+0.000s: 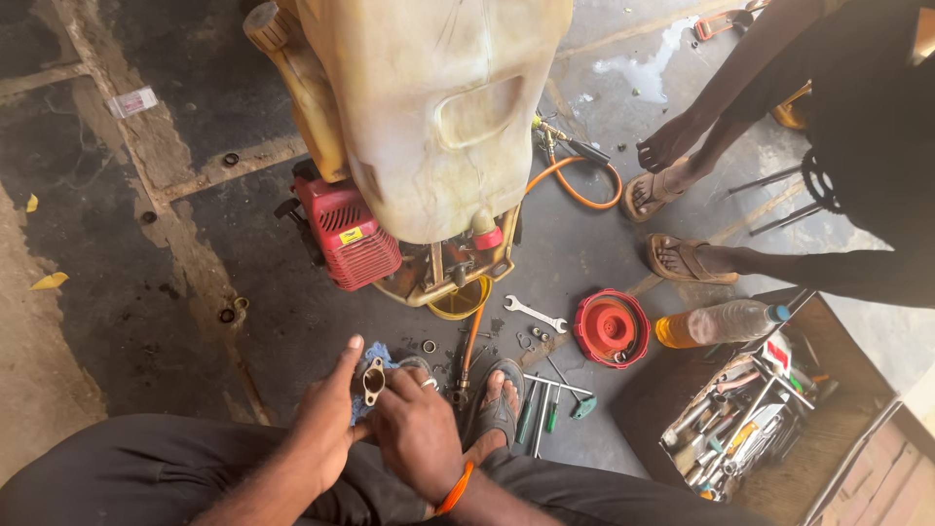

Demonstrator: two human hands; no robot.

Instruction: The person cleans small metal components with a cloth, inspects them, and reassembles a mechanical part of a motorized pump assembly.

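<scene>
Near the sprayer point(429, 146), both hands pinch a metal gasket plate point(373, 380).
Left hand point(326, 414) and right hand point(419, 429) grasp its edges; likely light, stiff, greasy.

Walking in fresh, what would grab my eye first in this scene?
Probably the big cream plastic tank at top centre, standing over a small red engine on the stained concrete floor. Below it, the left hand and right hand together hold a small metal part against a blue cloth. At lower right, an open toolbox brims with tools, beside a red round cap.
</scene>
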